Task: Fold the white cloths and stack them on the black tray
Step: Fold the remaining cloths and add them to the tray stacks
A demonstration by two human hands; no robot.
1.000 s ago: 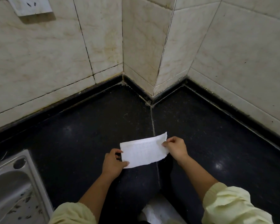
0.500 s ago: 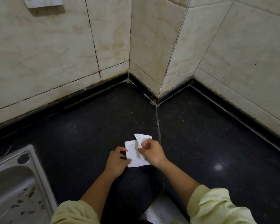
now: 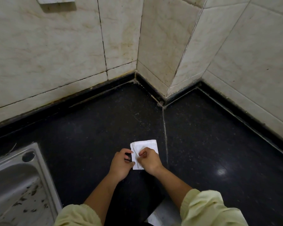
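I see left hand and right hand pinching a folded white square cloth on the black worktop, right of the steel sink.

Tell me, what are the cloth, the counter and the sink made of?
The cloth looks like thin matte white fabric, maybe paper, and it keeps creased folds. The counter is probably polished stone: black, finely speckled, with a bright glare spot. The sink seems to be stainless steel, grey with a dull sheen.
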